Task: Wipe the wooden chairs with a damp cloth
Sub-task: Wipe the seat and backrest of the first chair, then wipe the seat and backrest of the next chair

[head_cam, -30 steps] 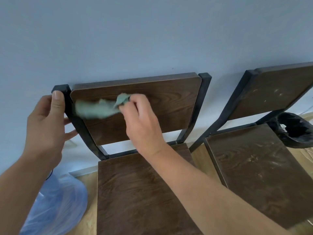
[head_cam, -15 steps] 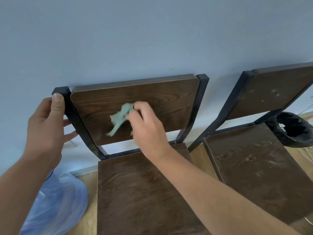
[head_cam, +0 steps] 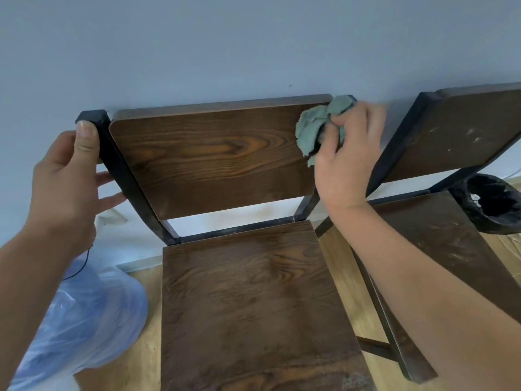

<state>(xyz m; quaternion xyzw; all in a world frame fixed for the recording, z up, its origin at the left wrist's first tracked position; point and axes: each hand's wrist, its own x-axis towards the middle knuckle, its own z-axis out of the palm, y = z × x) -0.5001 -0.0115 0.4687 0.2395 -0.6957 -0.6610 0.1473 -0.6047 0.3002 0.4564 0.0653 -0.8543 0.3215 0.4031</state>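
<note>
A dark wooden chair [head_cam: 248, 300] with a black metal frame stands in front of me against the wall. Its backrest [head_cam: 208, 159] shows brown grain. My left hand [head_cam: 67, 182] grips the black left post of the backrest, thumb on the front near the top. My right hand [head_cam: 346, 162] holds a crumpled green cloth [head_cam: 315, 128] pressed against the backrest's upper right corner. A second wooden chair [head_cam: 451, 230], with pale smudges on its seat and back, stands just to the right.
A grey-blue wall runs close behind both chairs. A translucent blue plastic bag [head_cam: 81, 317] lies on the wooden floor at the lower left. A black-lined bin [head_cam: 490, 204] sits at the far right behind the second chair.
My right hand has swept the cloth from the left and middle of the backrest across to its upper right corner. My left hand has stayed on the left post.
</note>
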